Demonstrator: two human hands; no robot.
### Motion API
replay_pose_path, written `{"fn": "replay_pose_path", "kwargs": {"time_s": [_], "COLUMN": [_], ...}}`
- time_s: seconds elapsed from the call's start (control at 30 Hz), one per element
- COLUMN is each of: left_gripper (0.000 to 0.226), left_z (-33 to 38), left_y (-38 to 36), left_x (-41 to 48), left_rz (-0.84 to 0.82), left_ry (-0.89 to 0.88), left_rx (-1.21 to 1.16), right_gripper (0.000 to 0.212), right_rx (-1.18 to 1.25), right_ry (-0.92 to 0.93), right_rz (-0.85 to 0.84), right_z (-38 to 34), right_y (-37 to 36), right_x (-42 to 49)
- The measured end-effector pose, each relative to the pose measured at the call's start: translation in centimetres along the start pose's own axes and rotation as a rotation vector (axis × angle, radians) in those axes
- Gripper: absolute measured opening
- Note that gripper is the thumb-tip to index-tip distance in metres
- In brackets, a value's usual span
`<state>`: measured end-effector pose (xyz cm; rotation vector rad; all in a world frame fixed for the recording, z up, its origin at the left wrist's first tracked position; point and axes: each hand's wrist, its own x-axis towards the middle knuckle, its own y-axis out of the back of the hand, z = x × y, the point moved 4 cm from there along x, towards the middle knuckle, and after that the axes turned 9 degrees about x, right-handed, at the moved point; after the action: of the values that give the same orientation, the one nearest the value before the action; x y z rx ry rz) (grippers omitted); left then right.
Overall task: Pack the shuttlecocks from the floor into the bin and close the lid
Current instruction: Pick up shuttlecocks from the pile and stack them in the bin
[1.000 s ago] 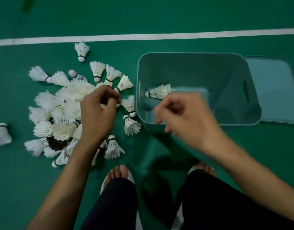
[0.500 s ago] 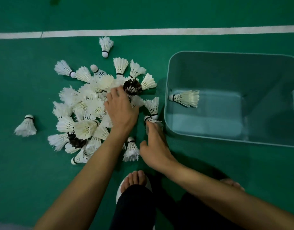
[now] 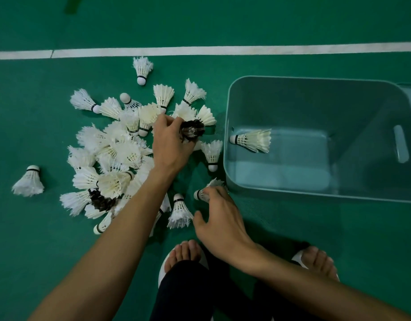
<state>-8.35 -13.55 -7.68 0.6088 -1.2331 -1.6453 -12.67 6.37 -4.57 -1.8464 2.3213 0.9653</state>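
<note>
While packing is barely begun: one shuttlecock (image 3: 251,140) is seen inside the bin (image 3: 227,144).
Left hand (image 3: 171,144): a dark-feathered shuttlecock (image 3: 192,130) is clutched.
Right hand (image 3: 219,218): a white shuttlecock (image 3: 201,194) is pinched.
Handling: featherlight, crushable skirts are judged; cork ends should be gripped.

Bare forearms, black trousers (image 3: 190,295), white slip-on sandals (image 3: 164,267) (toes uncovered).

Green court floor (image 3: 246,17) w/ white line (image 3: 223,50) across top, dim light.

White shuttlecocks (image 3: 116,158) heaped on floor, one lying in open bin (image 3: 227,144)
</note>
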Motion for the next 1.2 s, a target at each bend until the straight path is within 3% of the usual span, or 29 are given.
{"fn": "replay_pose_path", "kwargs": {"time_s": [0.13, 0.27, 0.37, 0.47, 0.67, 0.73, 0.93, 1.03, 1.2], "left_gripper": [0.04, 0.034, 0.046, 0.058, 0.035, 0.036, 0.029, 0.019, 0.038], "left_z": [-0.1, 0.8, 1.7, 2.7, 2.5, 2.0, 2.5, 4.7, 9.9], "left_y": [2.8, 2.8, 0.4, -1.6, -1.2, 0.3, 8.7, 12.6, 14.7], "left_x": [-1.8, -2.5, -2.7, -2.7, -4.1, -4.9, -5.0, -4.2, -2.6], "left_rz": [0.079, -0.256, -0.457, -0.532, -0.384, -0.323, -0.061, 0.031, 0.115], "left_ry": [0.077, 0.021, -0.059, -0.184, -0.146, -0.094, 0.093, 0.145, 0.094], "left_rx": [-0.168, -0.202, -0.164, -0.132, -0.074, -0.1, -0.449, -0.597, -0.702], "right_gripper": [0.027, 0.021, 0.019, 0.021, 0.017, 0.012, 0.006, 0.009, 0.01], "right_rx": [-0.061, -0.169, -0.215, -0.231, -0.18, -0.13, 0.03, 0.172, 0.253], "right_ry": [0.099, 0.094, 0.029, 0.0, 0.09, 0.176, 0.419, 0.419, 0.327], "right_rz": [0.053, 0.061, 0.061, 0.076, 0.088, 0.09, 0.217, 0.31, 0.571], "right_z": [-1.2, -1.3, -0.4, 0.4, 0.0, -1.3, -8.3, -11.6, -10.9], "right_y": [0.3, 0.4, 0.5, 0.9, 1.4, 1.9, 6.9, 11.8, 21.5], "right_x": [-0.6, -0.5, -0.5, -0.6, -0.8, -1.5, -4.1, -5.2, -5.3]}}
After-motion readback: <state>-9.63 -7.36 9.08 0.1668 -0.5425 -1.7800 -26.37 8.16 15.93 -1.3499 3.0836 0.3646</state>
